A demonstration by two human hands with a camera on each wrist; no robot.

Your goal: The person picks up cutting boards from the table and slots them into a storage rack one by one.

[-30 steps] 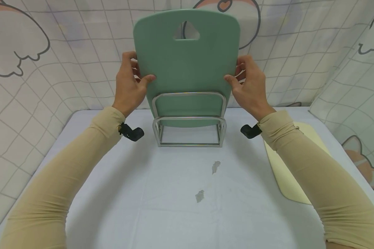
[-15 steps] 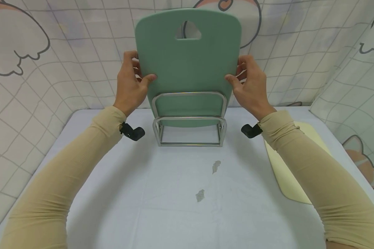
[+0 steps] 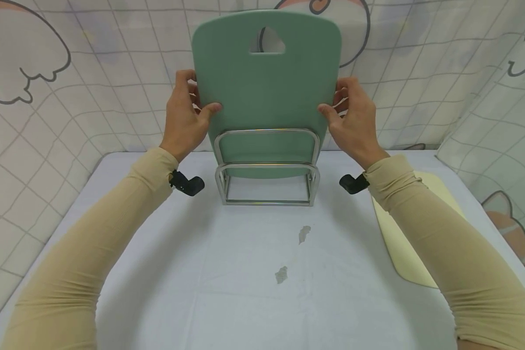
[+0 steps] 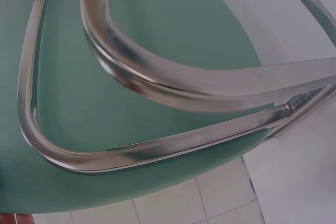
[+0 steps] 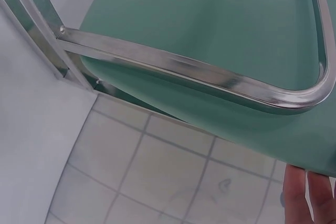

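Note:
A green cutting board (image 3: pixel 267 82) with a handle hole near its top stands upright in a shiny metal rack (image 3: pixel 267 166), behind the rack's two front hoops. My left hand (image 3: pixel 185 116) holds its left edge, thumb on the near face and fingers behind. On the opposite edge my right hand (image 3: pixel 352 119) grips the same way. In the left wrist view the rack's bent bars (image 4: pixel 157 80) cross in front of the board (image 4: pixel 131 124). The right wrist view has fingers (image 5: pixel 297 195) at the board's edge, beside a rack bar (image 5: pixel 173 64).
A pale yellow mat-like board (image 3: pixel 402 243) lies flat on the right, partly under my right forearm. The white table (image 3: pixel 227 301) has two grey patches (image 3: pixel 304 234) on its cover. A grid-patterned curtain (image 3: pixel 113 63) surrounds the table at the back and sides.
Hands and board keep the same grip and place in the rack. The board's top and both hands have shifted very slightly to the right in the head view.

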